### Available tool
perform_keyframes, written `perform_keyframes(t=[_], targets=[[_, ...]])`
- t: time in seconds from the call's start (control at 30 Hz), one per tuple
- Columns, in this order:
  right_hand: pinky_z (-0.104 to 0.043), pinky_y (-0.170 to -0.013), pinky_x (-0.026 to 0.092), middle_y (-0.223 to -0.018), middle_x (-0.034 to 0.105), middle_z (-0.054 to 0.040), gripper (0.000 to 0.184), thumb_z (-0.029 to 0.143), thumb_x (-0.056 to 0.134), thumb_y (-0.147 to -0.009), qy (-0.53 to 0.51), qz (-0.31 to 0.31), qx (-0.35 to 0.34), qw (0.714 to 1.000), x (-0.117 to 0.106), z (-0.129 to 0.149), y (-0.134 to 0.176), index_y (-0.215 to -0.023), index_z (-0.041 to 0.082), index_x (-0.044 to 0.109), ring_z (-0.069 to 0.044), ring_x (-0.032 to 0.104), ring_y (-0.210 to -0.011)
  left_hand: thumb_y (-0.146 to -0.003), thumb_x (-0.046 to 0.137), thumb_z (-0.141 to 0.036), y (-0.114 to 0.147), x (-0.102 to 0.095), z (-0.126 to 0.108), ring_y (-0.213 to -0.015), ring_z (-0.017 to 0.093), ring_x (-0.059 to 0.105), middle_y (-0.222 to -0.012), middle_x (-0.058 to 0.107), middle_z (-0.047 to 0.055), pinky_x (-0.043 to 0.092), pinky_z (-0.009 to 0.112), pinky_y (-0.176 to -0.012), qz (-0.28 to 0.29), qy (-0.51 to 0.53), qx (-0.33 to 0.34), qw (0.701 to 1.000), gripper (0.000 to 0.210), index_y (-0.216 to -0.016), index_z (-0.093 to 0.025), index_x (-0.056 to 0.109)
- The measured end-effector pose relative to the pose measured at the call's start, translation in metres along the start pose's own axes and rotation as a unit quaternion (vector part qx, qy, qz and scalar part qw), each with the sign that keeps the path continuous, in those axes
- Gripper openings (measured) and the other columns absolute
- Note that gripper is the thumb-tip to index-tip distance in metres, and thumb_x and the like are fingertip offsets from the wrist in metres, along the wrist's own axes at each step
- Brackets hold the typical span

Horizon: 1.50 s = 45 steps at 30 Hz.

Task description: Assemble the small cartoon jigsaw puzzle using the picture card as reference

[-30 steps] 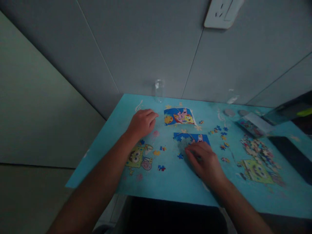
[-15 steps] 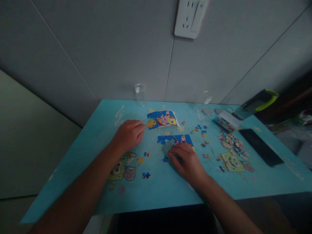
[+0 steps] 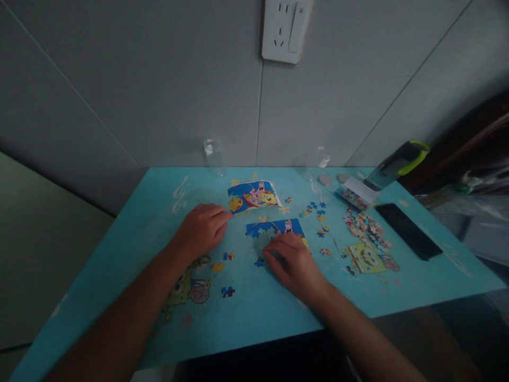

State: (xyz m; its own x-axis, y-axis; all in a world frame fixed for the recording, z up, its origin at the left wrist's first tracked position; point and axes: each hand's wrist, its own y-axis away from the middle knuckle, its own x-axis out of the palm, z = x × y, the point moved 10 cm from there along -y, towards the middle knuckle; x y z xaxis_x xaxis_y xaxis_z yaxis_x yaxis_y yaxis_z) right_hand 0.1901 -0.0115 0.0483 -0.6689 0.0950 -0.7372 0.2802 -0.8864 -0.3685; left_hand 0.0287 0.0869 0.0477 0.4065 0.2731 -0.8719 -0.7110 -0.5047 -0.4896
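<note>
My left hand (image 3: 202, 229) rests on the table with its fingers curled closed. Its fingertips come to the lower left corner of a cartoon picture sheet (image 3: 254, 195); whatever they may hold is hidden. Nearer to me lies a partly assembled jigsaw puzzle (image 3: 295, 225), blue with cartoon figures, with a gap on its left side. Over its lower edge is my right hand (image 3: 293, 260), thumb and fingers bent together; I cannot make out anything between them. A blue puzzle piece (image 3: 259, 262) lies just left of the right hand. Between the forearms are a yellow piece (image 3: 218, 267) and a blue-red cluster (image 3: 228, 292).
Loose puzzle pieces (image 3: 320, 212) lie right of the puzzle, with a larger pile (image 3: 368, 228) beyond. A black phone-like slab (image 3: 407, 231), a small box (image 3: 356, 195), a bottle (image 3: 395, 165) and round lids (image 3: 325, 180) are at right. A clear jar (image 3: 214, 157) stands by the wall.
The view has swung slightly to the right, so everything sits farther left. Both hands keep nearly the same place and pose over the table.
</note>
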Motion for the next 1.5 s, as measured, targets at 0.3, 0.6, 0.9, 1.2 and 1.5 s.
perform_keyframes(t=[0.3,0.6,0.9,1.2,1.5], targets=[[-0.042,-0.088,0.047,-0.098,0.069,-0.0072,0.016,0.025,0.055,-0.1,-0.001,0.003,-0.002,1.0,0.001,-0.002,0.002,-0.102,0.02,0.071,-0.023,0.062,-0.094,-0.095,0.05,-0.013,-0.001,-0.001,-0.002,-0.09,0.024,0.067,-0.101,0.074,0.009,0.054,0.043,-0.085,0.002,0.013,0.0,1.0,0.026,-0.105,-0.016,0.073],[-0.043,-0.087,0.05,-0.098,0.071,-0.0072,0.016,0.024,0.056,-0.1,0.002,-0.005,-0.005,1.0,-0.001,0.001,0.001,-0.1,0.021,0.071,-0.023,0.063,-0.092,-0.094,0.052,-0.013,0.0,0.001,-0.003,-0.088,0.023,0.066,-0.099,0.073,0.008,0.053,0.042,-0.084,0.01,0.007,0.001,1.0,0.023,-0.104,-0.018,0.073],[-0.041,-0.087,0.051,-0.095,0.073,-0.0074,0.015,0.029,0.059,-0.098,0.051,-0.134,0.062,0.988,-0.058,-0.036,0.007,-0.098,0.022,0.072,-0.023,0.066,-0.092,-0.092,0.054,-0.012,-0.001,0.001,-0.003,-0.087,0.023,0.067,-0.096,0.073,0.007,0.052,0.04,-0.084,0.006,0.006,0.009,1.0,0.023,-0.103,-0.017,0.073],[-0.036,-0.071,0.048,-0.092,0.077,-0.0076,0.03,0.042,0.061,-0.091,0.277,-0.009,0.302,0.912,-0.126,-0.174,0.001,-0.107,0.022,0.077,-0.025,0.07,-0.078,-0.093,0.052,-0.011,-0.003,0.001,-0.01,-0.086,0.022,0.067,-0.093,0.073,0.007,0.052,0.04,-0.081,0.006,0.0,0.022,1.0,0.022,-0.099,-0.017,0.072],[-0.033,-0.061,0.044,-0.087,0.076,-0.0087,0.036,0.05,0.063,-0.088,0.268,-0.014,0.342,0.901,-0.113,-0.2,0.009,-0.103,0.02,0.076,-0.024,0.069,-0.073,-0.092,0.052,-0.011,0.0,0.004,-0.008,-0.09,0.022,0.067,-0.097,0.073,0.007,0.053,0.04,-0.084,0.022,0.003,0.018,1.0,0.023,-0.101,-0.019,0.072]])
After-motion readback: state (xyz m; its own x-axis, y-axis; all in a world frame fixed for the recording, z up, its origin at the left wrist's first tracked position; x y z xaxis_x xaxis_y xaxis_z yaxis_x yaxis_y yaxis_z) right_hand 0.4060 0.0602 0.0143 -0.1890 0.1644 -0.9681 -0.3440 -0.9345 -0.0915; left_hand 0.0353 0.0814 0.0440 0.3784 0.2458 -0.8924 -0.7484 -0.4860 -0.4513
